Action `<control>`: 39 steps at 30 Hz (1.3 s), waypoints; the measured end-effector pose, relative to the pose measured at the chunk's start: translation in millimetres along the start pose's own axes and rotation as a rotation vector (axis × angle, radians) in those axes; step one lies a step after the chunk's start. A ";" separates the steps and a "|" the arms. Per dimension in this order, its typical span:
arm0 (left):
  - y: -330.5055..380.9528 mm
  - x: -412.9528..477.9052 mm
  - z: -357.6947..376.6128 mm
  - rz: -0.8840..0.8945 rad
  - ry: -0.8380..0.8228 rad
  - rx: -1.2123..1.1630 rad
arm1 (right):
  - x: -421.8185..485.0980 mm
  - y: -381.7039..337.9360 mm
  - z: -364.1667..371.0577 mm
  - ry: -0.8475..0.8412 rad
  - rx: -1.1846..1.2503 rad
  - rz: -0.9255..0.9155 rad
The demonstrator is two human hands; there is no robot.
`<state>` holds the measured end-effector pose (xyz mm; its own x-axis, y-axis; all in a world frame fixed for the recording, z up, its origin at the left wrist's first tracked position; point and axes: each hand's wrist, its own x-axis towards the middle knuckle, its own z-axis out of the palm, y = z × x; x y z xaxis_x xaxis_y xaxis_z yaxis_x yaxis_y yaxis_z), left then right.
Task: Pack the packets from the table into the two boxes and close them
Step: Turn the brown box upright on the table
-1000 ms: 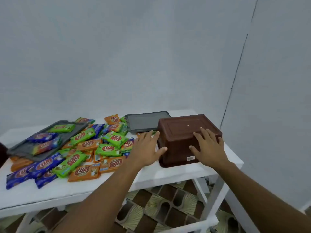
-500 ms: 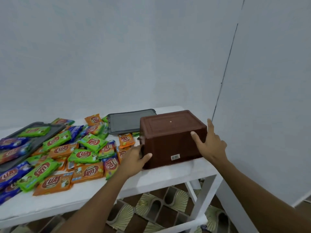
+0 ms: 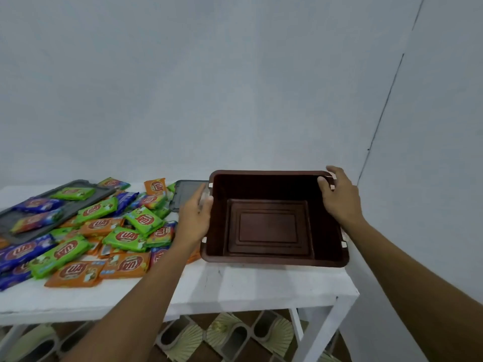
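At nine o'clock of the white table (image 3: 261, 286) a grey lid (image 3: 68, 203) lies flat with a few packets on it. From there toward the centre spreads a loose pile of packets: blue packets (image 3: 19, 253) at the left edge, green packets (image 3: 125, 237) in the middle and orange packets (image 3: 75, 273) toward six o'clock. Each carries a red oval logo with white letters that read roughly "TUA"; the smaller print is too fine to read. A second grey lid (image 3: 187, 194) lies at the pile's two o'clock, just behind the left hand (image 3: 194, 220). That hand grips the left wall of the brown box (image 3: 271, 228), fingers curled at its rim. The box stands at the table's right end, at three o'clock of the pile, with its mouth up and tipped toward the camera, so its stepped floor shows. Small pale tabs sit on its rim. The right hand (image 3: 339, 197) grips the box's far right corner at one o'clock, thumb hooked inside. Whether the box rests on the table I cannot tell.
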<state>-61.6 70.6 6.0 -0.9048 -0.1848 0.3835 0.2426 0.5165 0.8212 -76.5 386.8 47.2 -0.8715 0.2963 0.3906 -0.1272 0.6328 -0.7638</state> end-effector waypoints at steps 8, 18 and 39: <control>-12.5 8.5 19.4 -0.124 -0.064 0.187 | 24.3 32.6 40.2 -0.357 -0.238 -0.014; -17.3 23.9 3.7 -0.046 -0.257 0.239 | 24.5 24.9 62.7 -0.398 -0.535 -0.293; -148.3 13.1 -174.5 0.145 -0.836 0.859 | -51.5 -156.3 231.8 -0.824 -0.642 -0.773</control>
<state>-48.3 -154.3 -36.9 -0.9123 0.3554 -0.2037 0.3363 0.9337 0.1229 -121.5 106.9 27.4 -0.7368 -0.6760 0.0123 -0.6761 0.7367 -0.0132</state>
